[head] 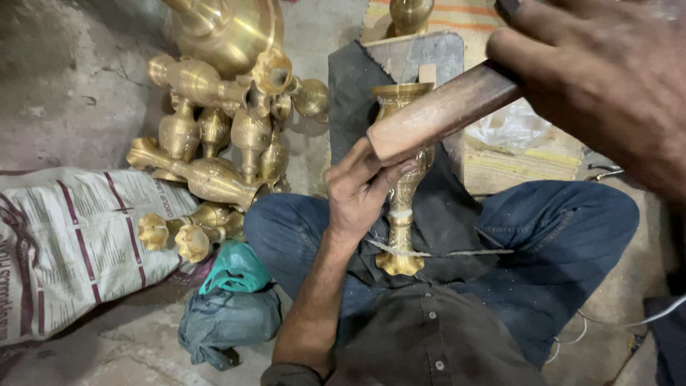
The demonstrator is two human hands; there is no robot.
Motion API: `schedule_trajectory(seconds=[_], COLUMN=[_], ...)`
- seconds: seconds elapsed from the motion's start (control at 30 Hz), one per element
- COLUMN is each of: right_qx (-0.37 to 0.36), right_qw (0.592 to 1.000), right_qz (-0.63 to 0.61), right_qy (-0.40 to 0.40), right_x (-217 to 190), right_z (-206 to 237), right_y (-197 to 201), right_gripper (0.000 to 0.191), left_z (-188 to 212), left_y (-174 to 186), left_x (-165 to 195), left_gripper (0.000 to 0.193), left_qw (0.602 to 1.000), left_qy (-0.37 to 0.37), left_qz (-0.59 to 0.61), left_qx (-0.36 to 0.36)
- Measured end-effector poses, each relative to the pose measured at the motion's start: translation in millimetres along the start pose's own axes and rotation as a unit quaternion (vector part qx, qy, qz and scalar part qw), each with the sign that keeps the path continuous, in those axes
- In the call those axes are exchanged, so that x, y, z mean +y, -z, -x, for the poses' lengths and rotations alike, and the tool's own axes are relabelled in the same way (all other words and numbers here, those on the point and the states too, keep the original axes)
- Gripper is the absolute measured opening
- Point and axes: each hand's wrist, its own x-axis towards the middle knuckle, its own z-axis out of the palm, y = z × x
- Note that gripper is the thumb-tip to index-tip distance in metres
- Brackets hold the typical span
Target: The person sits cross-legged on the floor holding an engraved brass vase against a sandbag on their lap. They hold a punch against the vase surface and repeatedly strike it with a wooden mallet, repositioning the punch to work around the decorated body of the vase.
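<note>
My left hand [361,189] grips the body of an engraved brass vase [401,207] that stands upright on a dark cloth [357,93] over my lap. My right hand [604,68], close to the camera at the upper right, holds a wooden mallet-like stick [439,114]. The stick's blunt end lies against the vase just below its flared rim. I sit cross-legged in blue jeans [557,236] and a dark shirt.
A heap of brass vases [214,143] lies on the concrete floor at the upper left. A printed white sack [71,236] covers the left floor. Crumpled teal and grey cloth [232,300] sits by my left knee. A cardboard box [514,161] stands behind my right leg.
</note>
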Motion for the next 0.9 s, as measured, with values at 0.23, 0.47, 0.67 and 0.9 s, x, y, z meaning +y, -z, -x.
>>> schedule_trajectory(seconds=[0.23,0.47,0.67,0.9], right_qx=[0.047,0.025,0.036,0.037], right_qw=[0.997,0.991,0.984,0.984], right_qz=[-0.057,-0.132,-0.167,-0.166], right_qy=[-0.001,-0.015,-0.039,-0.061], right_x=[-5,3,3,1], right_z=[-7,6,11,15], right_y=[4,-10,-26,-23], right_gripper=[0.032,0.027,0.033,0.037], left_z=[-2,-3,-7,-6], left_y=[4,4,7,8], left_x=[-4,1,4,1], left_gripper=[0.020,0.020,0.025,0.024], left_qw=[0.999,0.999,0.999,0.999], left_qy=[-0.009,0.024,0.010,0.024], left_qz=[-0.026,-0.027,-0.014,-0.003], left_qx=[-0.020,-0.016,-0.031,-0.045])
